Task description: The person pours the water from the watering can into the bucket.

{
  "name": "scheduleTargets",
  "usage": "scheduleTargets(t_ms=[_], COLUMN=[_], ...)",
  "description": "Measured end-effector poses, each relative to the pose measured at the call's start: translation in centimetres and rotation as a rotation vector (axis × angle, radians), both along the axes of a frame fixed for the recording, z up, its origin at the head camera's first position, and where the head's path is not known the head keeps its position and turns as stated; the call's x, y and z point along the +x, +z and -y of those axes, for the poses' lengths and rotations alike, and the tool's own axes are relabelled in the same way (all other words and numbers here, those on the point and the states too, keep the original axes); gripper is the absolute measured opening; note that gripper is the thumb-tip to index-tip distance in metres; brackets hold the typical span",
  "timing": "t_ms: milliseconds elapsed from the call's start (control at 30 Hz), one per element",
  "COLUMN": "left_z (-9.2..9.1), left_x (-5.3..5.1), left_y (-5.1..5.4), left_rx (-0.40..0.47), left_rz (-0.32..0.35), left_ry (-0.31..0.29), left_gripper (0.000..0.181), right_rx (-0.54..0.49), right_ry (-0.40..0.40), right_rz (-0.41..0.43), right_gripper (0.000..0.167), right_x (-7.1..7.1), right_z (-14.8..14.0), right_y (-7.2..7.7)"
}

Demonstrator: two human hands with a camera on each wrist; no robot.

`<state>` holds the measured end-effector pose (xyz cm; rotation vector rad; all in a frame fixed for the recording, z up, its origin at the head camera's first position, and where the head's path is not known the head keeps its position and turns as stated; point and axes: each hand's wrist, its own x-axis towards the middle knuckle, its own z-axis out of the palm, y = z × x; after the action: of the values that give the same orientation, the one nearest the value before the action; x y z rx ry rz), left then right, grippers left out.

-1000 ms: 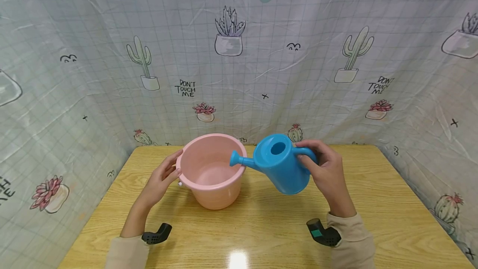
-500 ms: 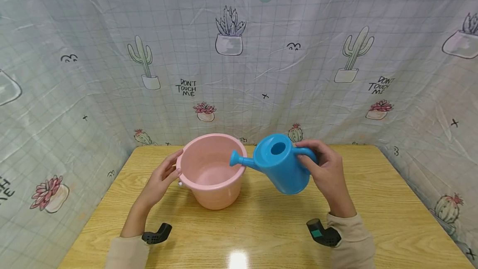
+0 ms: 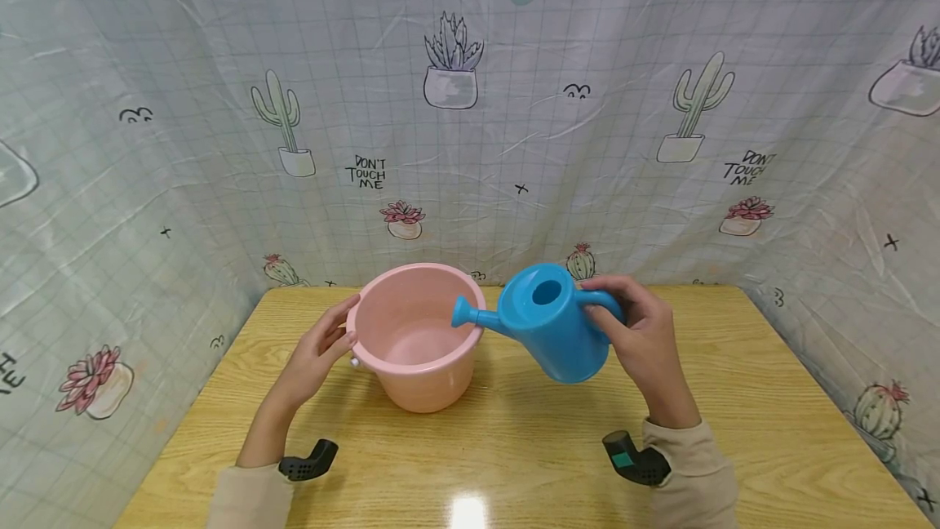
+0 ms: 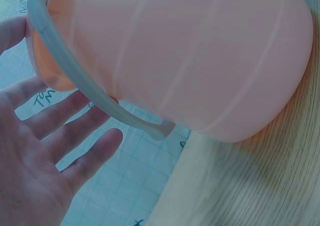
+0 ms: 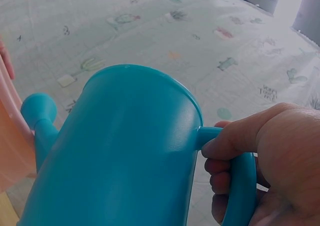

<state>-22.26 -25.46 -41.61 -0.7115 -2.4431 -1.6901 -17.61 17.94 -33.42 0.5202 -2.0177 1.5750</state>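
in the head view, gripping the blue watering can [image 3: 565, 341] by its handle [image 3: 598, 297] with the right hand [image 3: 648, 333], clamped right on! holding it up at a tilt, and carrying the narrow spout [image 3: 494, 320] across the right side of the pink bucket [image 3: 427, 386], with the flared spout head [image 3: 461, 312] directly over the mouth. over on the other side, resting the left hand [image 3: 319, 349] lightly against the bucket, with thumb and fingers apart on the outside of the rim. down on the yellow wood-grain bench [image 3: 551, 455] with that bucket, left of centre, in front of a cactus-print cloth [image 3: 514, 145]. wearing beige sleeves [image 3: 250, 496] here, and a black device [image 3: 308, 462] at each wrist.

across to the left wrist view: touching the rim with thumb and index finger, stretching the other fingers out nearly straight, close by the pale bail [image 4: 85, 83] hanging across the bucket's ribbed side. hard to tell how far behind that bail with the fingertips.

and the right wrist view: wrapping curled fingers around the can's handle, pressing the thumb near its upper joint! just beside the pink rim with the spout head; impossible to say from here whether touching. glimpsing, high in the right corner, a bright strip [image 5: 290, 3].
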Motion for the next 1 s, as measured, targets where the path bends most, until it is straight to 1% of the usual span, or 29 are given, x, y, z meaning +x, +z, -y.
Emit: scheduleTargets(t_ms=[233,433,733,1000], left_z=[0.02,0.01,0.08,-0.02], left_x=[0.0,0.01,-0.05,-0.05], left_y=[0.01,0.04,0.0,0.13], left_rx=[-0.001,-0.007,-0.026,-0.021], left_rz=[-0.001,0.003,-0.007,-0.005], left_ry=[-0.001,0.006,0.021,0.012], left_gripper=[0.055,0.055,0.054,0.054], right_rx=[-0.001,0.003,0.003,0.007], right_ry=[0.003,-0.003,0.004,-0.006], right_rz=[-0.01,-0.008,-0.016,-0.009], right_gripper=[0.023,0.024,0.024,0.023], right_x=[0.02,0.03,-0.01,-0.01], right_z=[0.02,0.04,0.06,0.01], right_y=[0.03,0.01,-0.01,0.03])
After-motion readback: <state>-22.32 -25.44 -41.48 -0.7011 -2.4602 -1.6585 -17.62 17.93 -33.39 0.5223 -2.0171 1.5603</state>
